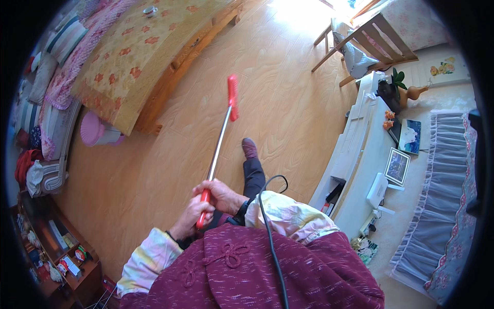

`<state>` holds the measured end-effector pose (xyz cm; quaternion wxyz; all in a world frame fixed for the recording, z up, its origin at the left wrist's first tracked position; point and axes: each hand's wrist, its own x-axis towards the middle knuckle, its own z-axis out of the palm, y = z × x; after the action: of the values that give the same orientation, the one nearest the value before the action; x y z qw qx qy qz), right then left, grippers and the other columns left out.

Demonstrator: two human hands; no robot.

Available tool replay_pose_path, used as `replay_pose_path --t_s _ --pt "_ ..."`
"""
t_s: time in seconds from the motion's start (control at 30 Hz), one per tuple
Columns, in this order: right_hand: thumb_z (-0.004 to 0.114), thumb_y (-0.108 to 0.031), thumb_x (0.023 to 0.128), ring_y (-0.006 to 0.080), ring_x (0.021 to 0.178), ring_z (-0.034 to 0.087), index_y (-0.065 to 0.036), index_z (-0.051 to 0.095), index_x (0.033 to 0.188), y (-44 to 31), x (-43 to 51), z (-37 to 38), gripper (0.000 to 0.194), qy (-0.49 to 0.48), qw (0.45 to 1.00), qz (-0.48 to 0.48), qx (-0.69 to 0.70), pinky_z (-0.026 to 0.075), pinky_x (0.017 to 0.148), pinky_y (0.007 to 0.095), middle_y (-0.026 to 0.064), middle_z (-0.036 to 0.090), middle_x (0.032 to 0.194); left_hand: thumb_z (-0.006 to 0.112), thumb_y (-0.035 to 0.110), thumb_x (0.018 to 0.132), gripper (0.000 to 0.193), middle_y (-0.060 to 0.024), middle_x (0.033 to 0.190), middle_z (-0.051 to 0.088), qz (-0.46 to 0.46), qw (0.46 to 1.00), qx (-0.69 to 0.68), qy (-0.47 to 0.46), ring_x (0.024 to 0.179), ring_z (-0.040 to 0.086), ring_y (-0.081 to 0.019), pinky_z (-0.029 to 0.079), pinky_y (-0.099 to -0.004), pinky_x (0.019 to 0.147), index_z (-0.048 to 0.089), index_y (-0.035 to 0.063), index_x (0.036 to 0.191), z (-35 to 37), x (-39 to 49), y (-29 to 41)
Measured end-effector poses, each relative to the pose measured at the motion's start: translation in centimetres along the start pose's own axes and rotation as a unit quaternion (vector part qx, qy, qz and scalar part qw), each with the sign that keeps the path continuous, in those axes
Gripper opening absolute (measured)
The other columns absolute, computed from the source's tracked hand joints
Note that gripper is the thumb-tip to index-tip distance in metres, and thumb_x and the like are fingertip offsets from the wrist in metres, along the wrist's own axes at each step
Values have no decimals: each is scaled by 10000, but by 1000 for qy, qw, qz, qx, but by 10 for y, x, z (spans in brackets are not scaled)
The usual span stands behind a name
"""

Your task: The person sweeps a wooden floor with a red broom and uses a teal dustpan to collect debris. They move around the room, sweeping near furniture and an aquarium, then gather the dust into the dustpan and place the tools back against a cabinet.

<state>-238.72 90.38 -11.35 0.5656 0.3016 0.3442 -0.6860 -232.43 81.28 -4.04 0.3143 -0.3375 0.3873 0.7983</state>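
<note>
My left hand [192, 218] grips the lower end of the red handle of a long-handled floor tool [219, 143]. Just above it, my right hand [223, 197] wraps around the upper part of the same handle. The tool has a shiny metal shaft and a narrow red head [232, 96], a brush or mop head by its shape. That head is out ahead of me, over or on the wood-patterned floor [285, 116]; contact cannot be judged. One shoe [249, 148] shows to the right of the shaft.
A low wooden table [170, 73] with a patterned cover stands front left, a pink-lidded bin [101, 131] by its near corner. A sofa [58, 150] lines the left. Along the right runs a white cabinet [362, 154]. A wooden chair [380, 44] stands beyond. A black cable [266, 228] crosses my front.
</note>
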Motion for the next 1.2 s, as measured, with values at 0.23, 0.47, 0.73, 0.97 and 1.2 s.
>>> replay_pose_path --t_s 0.23,0.47,0.73,0.97,1.2 --pt "528 -66 757 82 426 418 -100 468 713 -180 -22 -77 82 162 970 -141 117 376 400 278 -35 428 556 485 300 873 247 -47 655 596 -7 972 231 -34 477 550 -77 402 -165 385 504 56 906 76 109 89" --pt "501 -87 764 90 437 444 -73 493 761 -320 -10 -189 16 307 915 -236 112 377 377 276 -16 451 569 496 245 867 187 -64 646 594 -19 979 187 75 473 543 -75 396 -164 374 512 60 892 94 161 126" --pt "505 -117 787 127 470 467 -103 414 828 -415 -10 -350 101 392 856 -291 169 401 383 281 15 477 588 490 206 860 182 -89 635 588 -64 976 139 153 470 542 -93 410 -181 372 513 29 899 73 172 108" --pt "508 19 731 92 469 474 -70 423 720 -432 34 -352 124 299 896 -145 294 428 431 215 -5 460 557 480 205 861 187 -72 630 580 -55 975 52 207 450 527 -92 397 -182 365 523 25 885 63 176 100" --pt "481 21 759 129 503 472 -44 382 799 -420 110 -222 125 303 934 -149 118 425 446 238 41 449 612 497 234 863 204 -68 636 582 -32 973 4 229 468 532 -83 406 -180 379 514 33 890 61 175 86"
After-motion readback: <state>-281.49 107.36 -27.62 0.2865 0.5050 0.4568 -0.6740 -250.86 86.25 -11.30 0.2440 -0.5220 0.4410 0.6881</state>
